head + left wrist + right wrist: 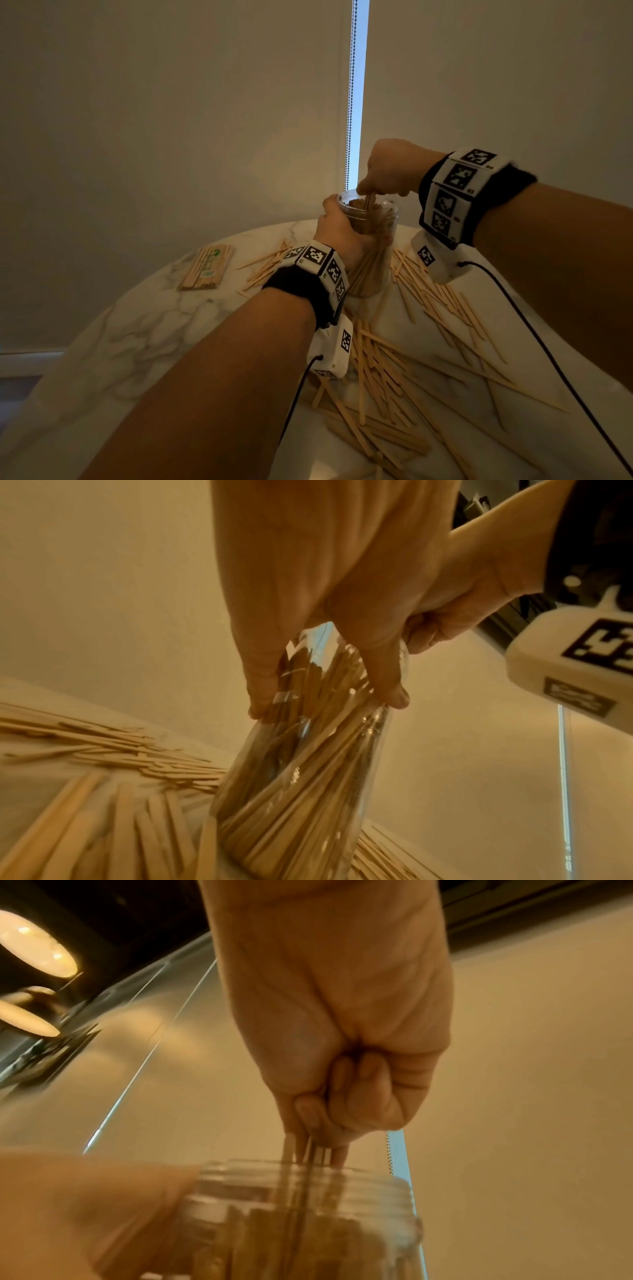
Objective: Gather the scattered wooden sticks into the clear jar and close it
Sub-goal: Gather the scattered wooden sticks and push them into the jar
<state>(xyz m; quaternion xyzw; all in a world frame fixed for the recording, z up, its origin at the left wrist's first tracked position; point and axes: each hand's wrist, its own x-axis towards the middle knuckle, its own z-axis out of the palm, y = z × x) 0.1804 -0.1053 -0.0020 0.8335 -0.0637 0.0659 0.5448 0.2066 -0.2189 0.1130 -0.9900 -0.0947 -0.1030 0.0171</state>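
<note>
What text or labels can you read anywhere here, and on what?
No readable words.
Wristband tags: black-and-white coded squares; tiny marks beside them too small to read.
Wrist camera label: blurred.
Packet of sticks: green print, too small to read.

I see dim, warm amber light; cold daylight only through the blind gap (358,89). Two lamps (32,945) glare left of it. Near thumb (85,1204) blurred; edges bend.

Round marble table (144,322) before drawn beige blinds (171,120) — daylight slit (359,85) between.
</note>
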